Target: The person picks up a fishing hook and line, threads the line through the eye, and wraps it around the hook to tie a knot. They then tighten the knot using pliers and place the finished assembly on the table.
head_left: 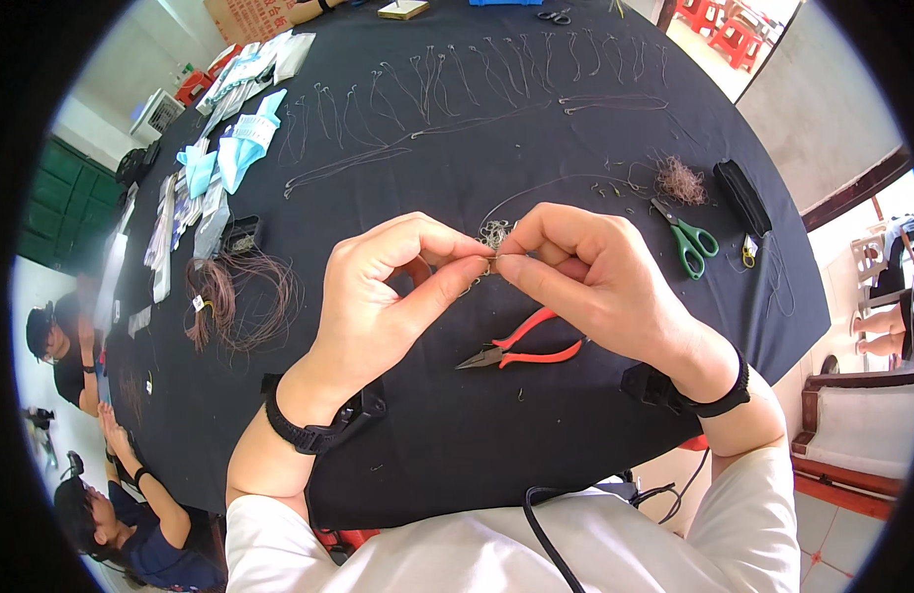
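Note:
My left hand [386, 282] and my right hand [597, 279] meet fingertip to fingertip above the black table. Each pinches thumb against forefinger on a fine line [492, 258], and a small hook-like end shows under the left fingers. Just behind the fingertips lies a small heap of silvery hooks [493, 233], partly covered by them. From there a thin strand [536, 184] arcs away to the right. Pliers with red handles [526, 346] lie in front of my hands, jaws pointing left, one handle partly behind my right hand.
Green-handled scissors [690, 243], a tangle of brown line [680, 184] and a black pouch [741, 198] lie right. Knotted lines [496, 74] form a row at the far side. Left are coiled brown line [244, 306], a small black box [243, 235] and packets [247, 143]. Other people sit left.

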